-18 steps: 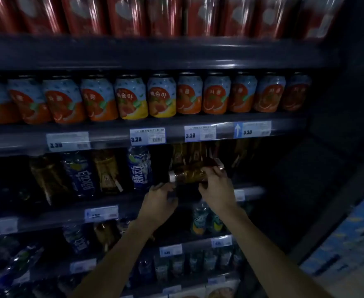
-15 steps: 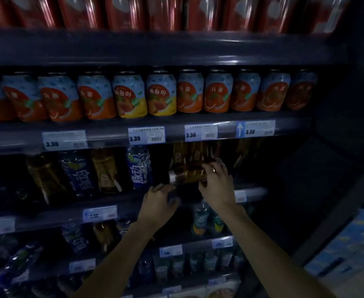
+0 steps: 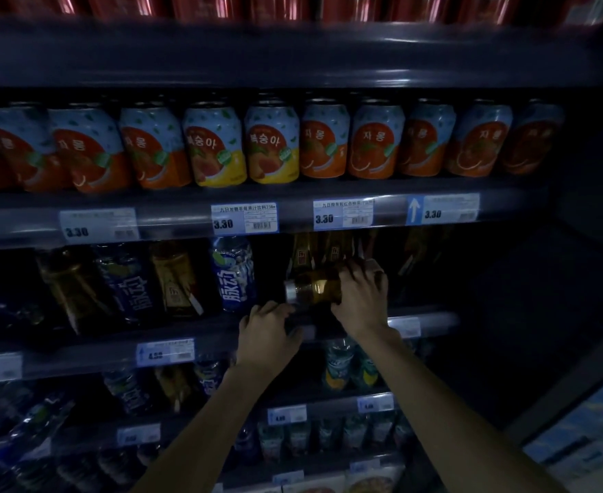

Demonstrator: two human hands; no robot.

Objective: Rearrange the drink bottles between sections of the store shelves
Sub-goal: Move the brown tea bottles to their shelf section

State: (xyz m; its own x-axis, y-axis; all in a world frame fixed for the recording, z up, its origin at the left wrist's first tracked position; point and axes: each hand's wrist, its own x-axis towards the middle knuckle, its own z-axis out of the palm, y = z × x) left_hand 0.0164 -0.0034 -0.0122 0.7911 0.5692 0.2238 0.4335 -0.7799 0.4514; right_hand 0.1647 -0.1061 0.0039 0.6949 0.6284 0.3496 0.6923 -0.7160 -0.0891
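An amber drink bottle (image 3: 314,288) lies sideways in the air at the middle shelf, its silver cap pointing left. My right hand (image 3: 360,300) grips its body from above. Behind it stand several amber bottles (image 3: 303,250) of the same kind. My left hand (image 3: 268,338) is just below the cap at the shelf's front lip (image 3: 79,357). Its fingers curl into a dark gap, and whether they hold anything is hidden. A blue bottle (image 3: 234,274) stands just left of the gap.
Fruit-drink cans (image 3: 271,147) fill the shelf above, with price tags (image 3: 245,218) under them. Further left on the middle shelf are an amber bottle (image 3: 175,279) and another blue bottle (image 3: 132,282). Lower shelves hold small bottles (image 3: 341,364). The cabinet's dark side wall (image 3: 542,314) is on the right.
Hardly anything: my right hand keeps its grip on the sideways bottle, my left hand stays at the shelf lip, and the view has shifted slightly.
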